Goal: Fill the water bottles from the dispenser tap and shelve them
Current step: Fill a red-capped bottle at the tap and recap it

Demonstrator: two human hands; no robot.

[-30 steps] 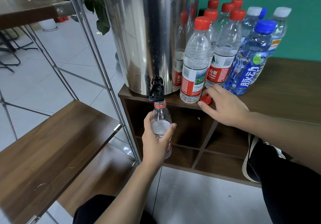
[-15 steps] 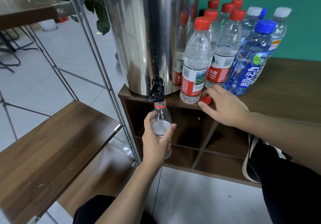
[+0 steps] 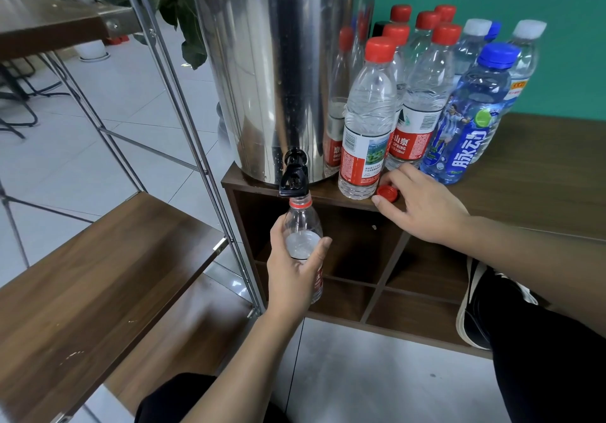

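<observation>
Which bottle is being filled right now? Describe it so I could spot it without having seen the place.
Find the big shiny steel water tank on the wooden cabinet. Its black tap sticks out over the cabinet's front edge, and the bottle is right under it, gripped by the left hand. Unlike the capped bottles standing beside the tank, it has no cap and is held in the air.

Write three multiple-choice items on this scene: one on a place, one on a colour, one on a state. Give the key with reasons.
1. Where is the bottle being filled?
A. under the tap
B. on the shelf
C. on the floor

2. What colour is the loose cap?
A. blue
B. red
C. white

3. What is the right hand doing?
A. turning the tap
B. touching the cap
C. lifting a bottle

Key: 1 A, its mouth sits below the tap, held by the left hand; 2 B, it shows red on the cabinet; 3 B, its fingers rest around the cap.
</observation>
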